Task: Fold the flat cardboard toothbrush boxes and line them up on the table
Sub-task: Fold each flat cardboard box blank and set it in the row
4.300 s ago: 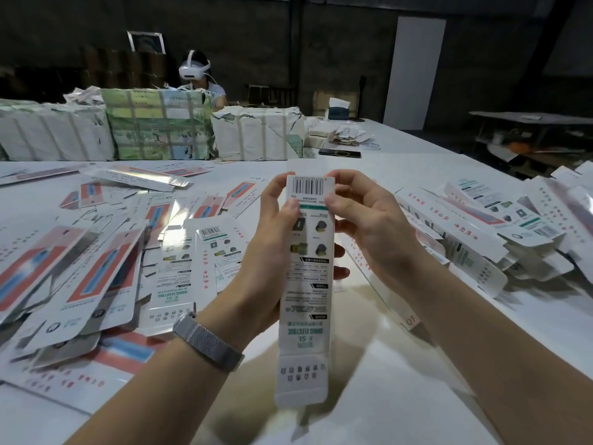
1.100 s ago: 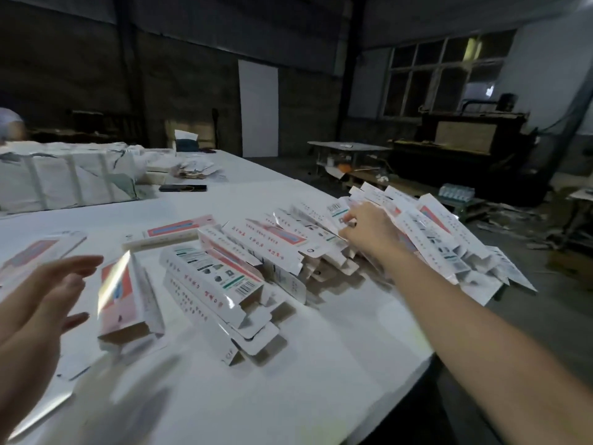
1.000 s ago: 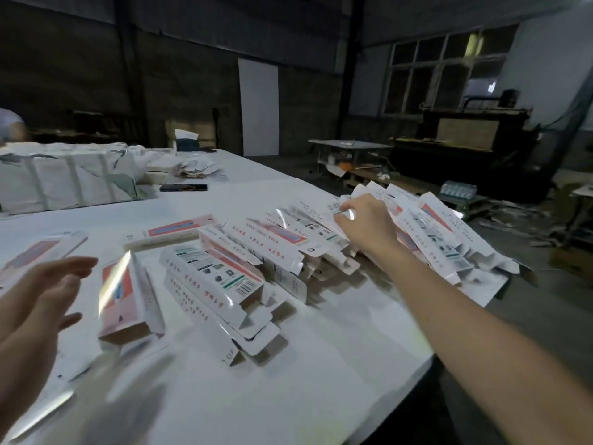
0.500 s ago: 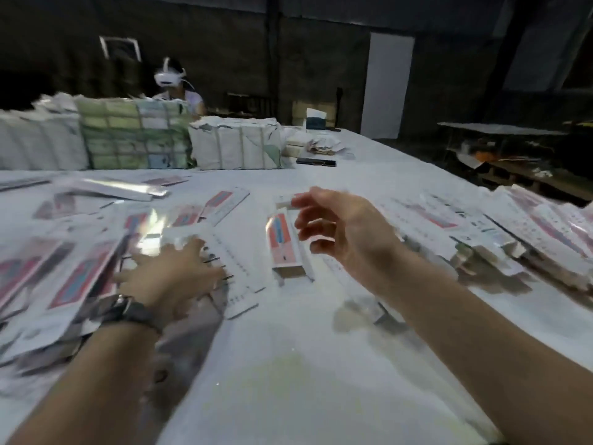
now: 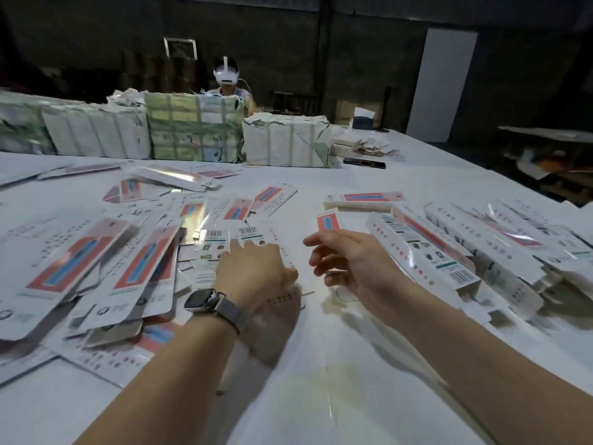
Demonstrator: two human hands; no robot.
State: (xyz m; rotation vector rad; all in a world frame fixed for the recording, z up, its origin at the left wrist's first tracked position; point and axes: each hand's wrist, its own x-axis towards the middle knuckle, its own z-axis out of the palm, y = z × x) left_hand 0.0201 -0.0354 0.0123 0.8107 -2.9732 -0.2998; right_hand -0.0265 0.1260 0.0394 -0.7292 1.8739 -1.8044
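The left hand lies palm-down, fingers flat on a flat box in the pile at left; its grip holds nothing. The right hand hovers, grip loosely open and empty; folded boxes lie on the surface at right.

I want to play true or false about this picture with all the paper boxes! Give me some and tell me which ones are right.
1. The left hand rests on a flat white cardboard box blank with a barcode. True.
2. The right hand grips a folded box. False: it holds nothing, with its fingers loosely spread above the white table.
3. A grey wristwatch sits on the left wrist. True.
4. The folded white toothbrush boxes lie on the left side. False: they lie to the right; the flat ones pile up on the left.
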